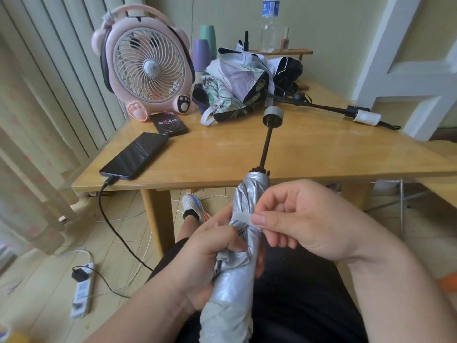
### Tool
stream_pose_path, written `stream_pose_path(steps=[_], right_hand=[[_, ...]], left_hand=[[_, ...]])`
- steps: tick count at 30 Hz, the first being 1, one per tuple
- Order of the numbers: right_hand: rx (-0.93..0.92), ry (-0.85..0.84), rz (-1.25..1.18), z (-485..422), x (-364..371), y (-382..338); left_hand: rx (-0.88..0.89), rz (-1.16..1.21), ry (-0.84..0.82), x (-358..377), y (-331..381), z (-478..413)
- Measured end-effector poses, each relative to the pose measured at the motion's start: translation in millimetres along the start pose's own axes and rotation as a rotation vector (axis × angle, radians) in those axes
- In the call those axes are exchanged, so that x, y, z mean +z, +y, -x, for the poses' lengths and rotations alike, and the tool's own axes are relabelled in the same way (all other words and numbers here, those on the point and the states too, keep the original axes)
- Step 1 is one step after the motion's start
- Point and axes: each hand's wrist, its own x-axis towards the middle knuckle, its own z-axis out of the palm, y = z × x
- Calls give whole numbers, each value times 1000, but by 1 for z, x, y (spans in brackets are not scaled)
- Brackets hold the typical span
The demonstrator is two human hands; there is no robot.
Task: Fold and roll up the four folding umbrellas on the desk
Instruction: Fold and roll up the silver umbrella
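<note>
A silver folding umbrella point(231, 288) lies rolled over my lap, its black shaft and grey handle point(273, 116) pointing up toward the desk. My left hand point(205, 253) grips the rolled canopy around its middle. My right hand point(299, 219) pinches the umbrella's white closing strap point(241, 216) between thumb and forefinger, against the canopy. On the wooden desk point(321, 154) lies a loose heap of unrolled umbrellas point(237, 85) with white, floral and black fabric. One black shaft with a white handle point(367, 117) sticks out to the right.
A pink desk fan point(146, 63) stands at the desk's back left. A dark phone point(134, 155) on a charging cable and a small black box point(169, 126) lie in front of it. Cups, a water bottle point(268, 26) and a small shelf are behind. A power strip point(82, 290) lies on the floor.
</note>
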Motion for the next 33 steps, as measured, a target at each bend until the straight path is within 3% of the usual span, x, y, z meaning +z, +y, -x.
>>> stream_pose_path(steps=[8, 20, 27, 30, 33], right_hand=[[30, -25, 26, -3, 0, -2], [80, 24, 49, -4, 1, -3], [102, 192, 236, -3, 5, -4], [139, 239, 184, -10, 4, 5], [55, 252, -80, -25, 5, 21]], left_hand=[[27, 38, -29, 1, -1, 0], [-40, -92, -77, 0, 2, -3], [-76, -74, -186, -2, 5, -4], [-51, -115, -146, -8, 12, -8], [-106, -95, -85, -11, 21, -16]])
